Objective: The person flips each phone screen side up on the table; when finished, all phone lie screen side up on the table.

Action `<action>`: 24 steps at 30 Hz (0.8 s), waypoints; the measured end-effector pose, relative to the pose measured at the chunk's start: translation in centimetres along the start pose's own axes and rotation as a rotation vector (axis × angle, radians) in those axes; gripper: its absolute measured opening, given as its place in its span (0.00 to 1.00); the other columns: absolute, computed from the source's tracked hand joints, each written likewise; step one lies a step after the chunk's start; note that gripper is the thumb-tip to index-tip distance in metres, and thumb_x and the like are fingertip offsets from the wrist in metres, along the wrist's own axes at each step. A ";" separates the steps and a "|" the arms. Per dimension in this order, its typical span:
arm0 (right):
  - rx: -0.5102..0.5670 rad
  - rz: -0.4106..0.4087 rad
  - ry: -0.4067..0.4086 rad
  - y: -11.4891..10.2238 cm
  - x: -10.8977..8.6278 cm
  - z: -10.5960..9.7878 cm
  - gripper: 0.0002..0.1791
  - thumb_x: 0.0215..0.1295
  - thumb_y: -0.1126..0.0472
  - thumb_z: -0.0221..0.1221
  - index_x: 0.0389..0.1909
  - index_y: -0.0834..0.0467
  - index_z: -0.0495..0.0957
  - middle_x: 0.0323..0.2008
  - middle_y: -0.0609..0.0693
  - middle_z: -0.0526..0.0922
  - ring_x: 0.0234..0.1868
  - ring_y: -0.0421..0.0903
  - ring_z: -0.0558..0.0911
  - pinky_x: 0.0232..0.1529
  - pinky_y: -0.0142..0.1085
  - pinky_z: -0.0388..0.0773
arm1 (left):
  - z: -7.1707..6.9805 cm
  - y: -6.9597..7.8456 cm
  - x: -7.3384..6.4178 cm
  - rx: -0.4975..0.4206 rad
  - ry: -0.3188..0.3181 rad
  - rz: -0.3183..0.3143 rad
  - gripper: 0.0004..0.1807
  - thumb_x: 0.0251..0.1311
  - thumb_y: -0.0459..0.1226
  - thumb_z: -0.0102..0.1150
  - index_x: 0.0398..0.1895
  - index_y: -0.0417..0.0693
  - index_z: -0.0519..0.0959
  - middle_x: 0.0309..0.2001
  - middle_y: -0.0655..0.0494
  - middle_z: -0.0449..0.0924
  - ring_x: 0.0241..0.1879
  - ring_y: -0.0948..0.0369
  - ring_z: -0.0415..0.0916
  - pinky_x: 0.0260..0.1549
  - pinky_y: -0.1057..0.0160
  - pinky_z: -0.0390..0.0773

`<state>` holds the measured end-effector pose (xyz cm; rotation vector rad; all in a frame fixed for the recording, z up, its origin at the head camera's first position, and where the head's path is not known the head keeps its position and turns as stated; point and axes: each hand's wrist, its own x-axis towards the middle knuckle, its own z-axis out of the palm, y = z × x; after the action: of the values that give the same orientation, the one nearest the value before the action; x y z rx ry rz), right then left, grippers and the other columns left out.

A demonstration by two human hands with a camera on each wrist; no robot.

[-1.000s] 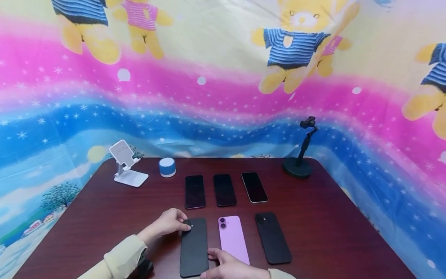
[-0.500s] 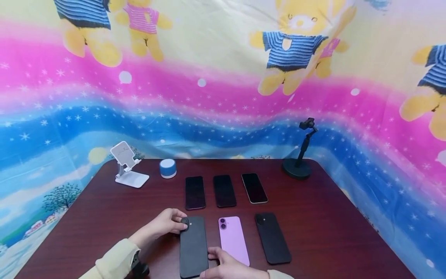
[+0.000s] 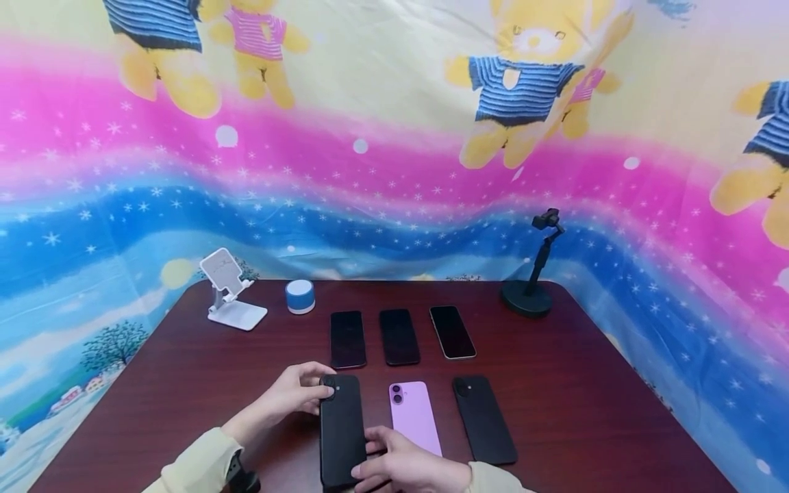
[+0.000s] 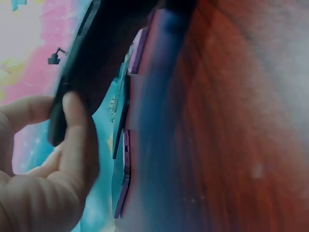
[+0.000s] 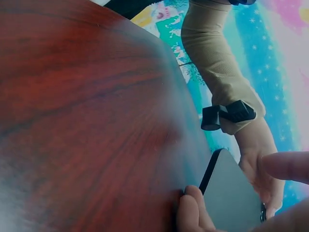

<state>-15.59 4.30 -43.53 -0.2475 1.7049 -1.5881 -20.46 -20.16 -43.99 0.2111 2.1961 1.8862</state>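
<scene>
On the far left of the counter (image 3: pixel 160 411) I see a white phone stand (image 3: pixel 238 315) and, right of it, a blue-and-white cylinder (image 3: pixel 300 298). Nearer the head camera, the left hand (image 3: pixel 293 396) pinches the camera end of a black phone (image 3: pixel 342 438), its fingers (image 4: pixel 80 145) parted only by that thickness. From the left wrist view I make out this end tilted up, clear of the counter. Beyond it lie two dark-screened phones (image 3: pixel 348 339), side by side. The right hand (image 3: pixel 407 461) grips the black phone's lower right edge, fingers curled round it, partly covering a purple phone (image 3: pixel 416 414). Farther right I have a pale-rimmed phone (image 3: pixel 453 333), a matte dark phone (image 3: pixel 487 423) lying camera-side up, and a black stand (image 3: pixel 525 299).
</scene>
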 end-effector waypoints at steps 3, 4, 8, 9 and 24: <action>-0.043 0.013 0.031 -0.3 0.1 0.4 0.33 0.59 0.65 0.61 0.62 0.71 0.57 0.50 0.61 0.68 0.40 0.59 0.85 0.40 0.45 0.83 | 0.3 0.1 -0.4 -0.025 0.012 0.011 0.24 0.60 0.34 0.61 0.55 0.28 0.69 0.35 0.47 0.84 0.27 0.59 0.83 0.28 0.58 0.84; -0.061 0.015 0.040 -0.3 0.2 0.6 0.33 0.59 0.64 0.61 0.61 0.70 0.58 0.49 0.60 0.68 0.39 0.58 0.85 0.37 0.43 0.83 | 0.4 0.2 -0.5 -0.028 0.023 0.014 0.24 0.60 0.34 0.61 0.55 0.28 0.69 0.34 0.48 0.83 0.27 0.59 0.83 0.28 0.57 0.84; -0.121 0.008 0.068 -0.5 0.5 1.2 0.27 0.59 0.61 0.63 0.55 0.64 0.61 0.44 0.57 0.70 0.34 0.56 0.86 0.22 0.32 0.77 | 0.9 0.7 -0.9 -0.015 0.100 0.007 0.22 0.57 0.34 0.62 0.52 0.32 0.71 0.28 0.50 0.81 0.26 0.58 0.83 0.26 0.56 0.84; -0.127 0.008 0.069 -0.5 0.6 1.4 0.26 0.59 0.61 0.63 0.54 0.63 0.62 0.43 0.56 0.70 0.34 0.56 0.86 0.20 0.30 0.76 | 1.1 0.8 -1.0 -0.003 0.118 0.009 0.22 0.57 0.34 0.63 0.52 0.32 0.71 0.27 0.51 0.81 0.25 0.58 0.82 0.25 0.56 0.84; -0.275 -0.087 0.084 -0.7 1.1 2.4 0.26 0.54 0.61 0.67 0.44 0.62 0.61 0.33 0.53 0.78 0.25 0.49 0.83 0.21 0.34 0.75 | 3.2 3.0 -1.7 0.067 0.236 0.018 0.18 0.54 0.35 0.66 0.46 0.39 0.72 0.23 0.50 0.78 0.21 0.56 0.82 0.22 0.55 0.83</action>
<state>-15.07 1.64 -43.15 -0.4019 2.0027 -1.4388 -18.10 -17.12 -41.29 0.0199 2.4187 1.9363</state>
